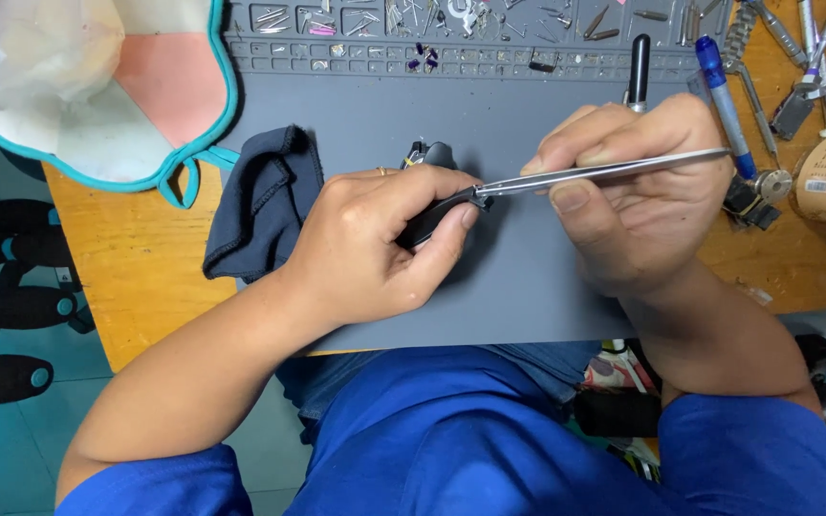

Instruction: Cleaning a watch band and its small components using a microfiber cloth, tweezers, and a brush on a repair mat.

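The person's left hand (375,244) is closed around a small black curved plastic object (432,218), its grip clamped on it just above the grey rubber work mat (518,287) that covers the wooden bench (141,258). The right hand (633,191) pinches a pair of slim silver metal tweezers (604,172), fingers pressed together on the shanks, with the tips meeting the black object at its upper edge, right beside the left thumb.

Several slips look possible. The tweezer tips sit very close to the left thumb, so a sudden skid off the smooth plastic could jab the skin. Whatever the tips hold is too small to make out; if the pinch loosens, a tiny part could spring away and vanish among the screws in the mat's compartment strip (413,57) at its far edge, or roll off the mat's near edge into the person's lap. Too much levering could also scratch or crack the object. A crumpled dark blue cloth (265,201) lies left of the object and could hide a dropped piece.
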